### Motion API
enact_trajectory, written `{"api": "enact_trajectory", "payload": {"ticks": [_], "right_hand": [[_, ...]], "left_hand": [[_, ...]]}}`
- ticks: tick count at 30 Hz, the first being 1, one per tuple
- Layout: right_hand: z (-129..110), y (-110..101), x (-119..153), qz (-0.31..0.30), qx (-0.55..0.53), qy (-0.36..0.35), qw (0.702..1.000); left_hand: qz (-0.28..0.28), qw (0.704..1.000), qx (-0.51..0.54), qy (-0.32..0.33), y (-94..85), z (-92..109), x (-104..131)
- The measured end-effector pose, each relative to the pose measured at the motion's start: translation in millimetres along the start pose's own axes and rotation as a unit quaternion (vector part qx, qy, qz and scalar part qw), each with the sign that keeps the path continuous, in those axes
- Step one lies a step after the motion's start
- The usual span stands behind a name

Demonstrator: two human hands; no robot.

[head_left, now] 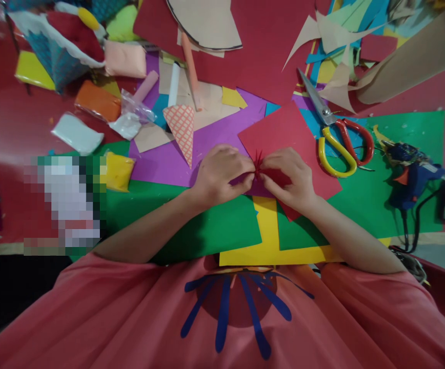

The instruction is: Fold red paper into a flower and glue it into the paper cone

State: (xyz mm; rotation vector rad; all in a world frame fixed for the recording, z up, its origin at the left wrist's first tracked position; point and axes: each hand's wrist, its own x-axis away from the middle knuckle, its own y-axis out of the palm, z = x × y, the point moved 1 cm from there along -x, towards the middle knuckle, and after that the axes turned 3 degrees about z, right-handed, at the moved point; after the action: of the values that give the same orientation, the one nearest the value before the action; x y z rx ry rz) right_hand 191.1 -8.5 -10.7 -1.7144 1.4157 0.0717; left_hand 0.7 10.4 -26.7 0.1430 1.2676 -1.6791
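In the head view, the left hand and right hand meet over the work, and between them is a small red spiky paper piece, its points fanning up and away from the wearer. Each hand has thumb and forefinger pinched on its own side of the piece; the remaining fingers curl in close. Holding it from both sides probably keeps so small a thing steady while leaving the points free. Beneath lie a red paper sheet, a purple sheet and a green sheet, overlapping. The scissors rest just beyond the right hand, handles nearer the wearer, seemingly for easy pickup. Farther right, a blue glue gun lies on green paper, its black cord trailing toward the wearer, presumably clear of the hands. Beyond the left hand lies a lattice-patterned cone, tip toward the wearer.
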Motion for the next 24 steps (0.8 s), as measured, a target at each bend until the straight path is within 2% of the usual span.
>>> {"api": "enact_trajectory", "payload": {"ticks": [8,12,24], "right_hand": [[1.0,0.9,1.0,-0.016,-0.007,-0.004,1.0],[0.2,1.3,0.9,-0.014,-0.02,-0.004,1.0],[-2.1,3.9,1.4,-0.03,-0.021,0.001,0.999]], "left_hand": [[-0.007,1.0,-0.015,-0.006,0.9,1.4,-1.2],[0.01,1.0,0.016,-0.012,3.1,1.2,0.2],[-0.008,0.998,0.051,-0.044,4.5,1.2,0.8]]}}
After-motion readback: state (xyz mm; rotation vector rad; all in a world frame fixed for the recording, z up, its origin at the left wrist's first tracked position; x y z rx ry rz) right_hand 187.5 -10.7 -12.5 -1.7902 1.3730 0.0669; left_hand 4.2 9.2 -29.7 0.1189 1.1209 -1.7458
